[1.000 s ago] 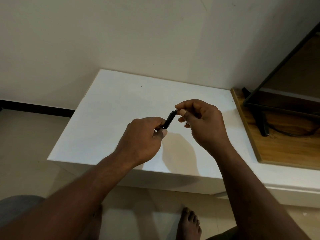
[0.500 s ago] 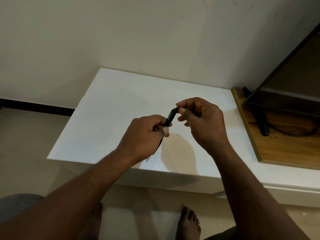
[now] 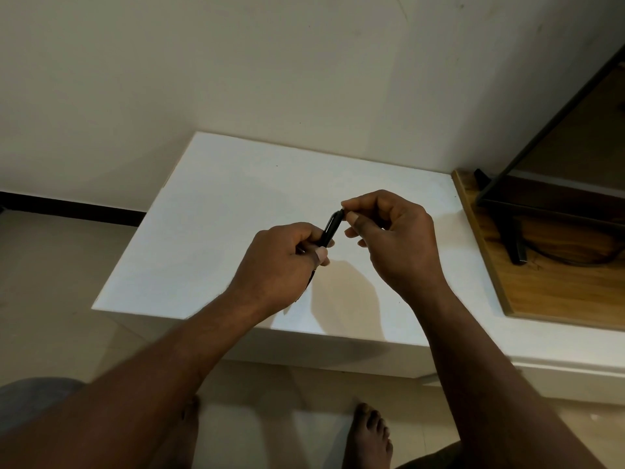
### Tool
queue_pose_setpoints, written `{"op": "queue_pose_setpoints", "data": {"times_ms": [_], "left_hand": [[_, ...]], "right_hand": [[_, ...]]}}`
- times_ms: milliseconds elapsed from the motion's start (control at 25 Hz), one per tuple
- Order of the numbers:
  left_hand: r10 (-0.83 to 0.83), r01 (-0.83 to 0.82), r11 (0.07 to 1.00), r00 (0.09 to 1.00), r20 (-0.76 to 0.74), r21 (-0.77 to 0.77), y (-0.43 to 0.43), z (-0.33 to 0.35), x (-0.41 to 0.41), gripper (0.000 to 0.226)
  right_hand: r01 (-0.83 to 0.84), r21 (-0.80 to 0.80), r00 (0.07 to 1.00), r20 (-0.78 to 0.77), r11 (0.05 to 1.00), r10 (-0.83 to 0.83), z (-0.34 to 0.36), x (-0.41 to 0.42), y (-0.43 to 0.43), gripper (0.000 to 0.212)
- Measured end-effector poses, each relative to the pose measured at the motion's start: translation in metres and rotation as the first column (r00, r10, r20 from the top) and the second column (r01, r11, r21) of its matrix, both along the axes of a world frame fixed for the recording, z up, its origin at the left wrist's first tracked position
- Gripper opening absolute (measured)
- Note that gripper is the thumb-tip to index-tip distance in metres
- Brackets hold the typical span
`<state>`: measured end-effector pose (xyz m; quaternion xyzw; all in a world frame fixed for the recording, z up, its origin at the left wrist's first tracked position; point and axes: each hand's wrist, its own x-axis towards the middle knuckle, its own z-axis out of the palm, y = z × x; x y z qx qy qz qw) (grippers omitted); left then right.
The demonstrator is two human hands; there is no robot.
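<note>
Left hand [image 3: 282, 265]: your fingers are curled round the lower half of the black pen [image 3: 330, 228], thumb on top.
Right hand [image 3: 394, 238]: your thumb and forefinger pinch the pen's upper tip, other fingers curled in.
Pen: held tilted in the air between both hands, above the white worktop [image 3: 216, 211], not touching it.
Right side: wooden board [image 3: 554, 286] with a black stand [image 3: 515, 245] on it.
</note>
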<state>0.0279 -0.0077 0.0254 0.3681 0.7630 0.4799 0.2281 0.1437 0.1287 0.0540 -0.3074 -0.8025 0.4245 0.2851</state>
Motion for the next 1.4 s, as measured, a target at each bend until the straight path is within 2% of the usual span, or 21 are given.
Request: {"op": "queue_pose_setpoints", "data": {"times_ms": [400,640,960,1240,1400], "left_hand": [[0.000,0.000,1.000,0.999,-0.032,-0.006,0.000,0.001,0.000,0.018],[-0.017,0.017,1.000,0.999,-0.043,-0.008,0.000,0.003,-0.001,0.018],[-0.018,0.018,1.000,0.999,-0.044,0.006,0.001,-0.001,-0.003,0.018],[-0.021,0.020,1.000,0.999,-0.046,-0.009,0.001,-0.005,-0.004,0.018],[-0.009,0.008,1.000,0.999,-0.049,-0.019,0.000,-0.005,-0.005,0.015]], "right_hand": [[-0.004,-0.003,1.000,0.003,1.000,0.004,0.003,0.000,-0.002,0.014],[-0.012,-0.007,1.000,-0.009,1.000,0.012,0.002,0.000,-0.002,0.023],[-0.015,0.025,1.000,-0.009,1.000,0.015,0.000,0.000,-0.002,0.018],[-0.046,0.024,0.997,0.056,0.999,0.045,0.001,0.002,0.002,0.015],[-0.030,0.005,0.997,0.077,1.000,0.029,0.003,0.007,0.016,0.022]]}}
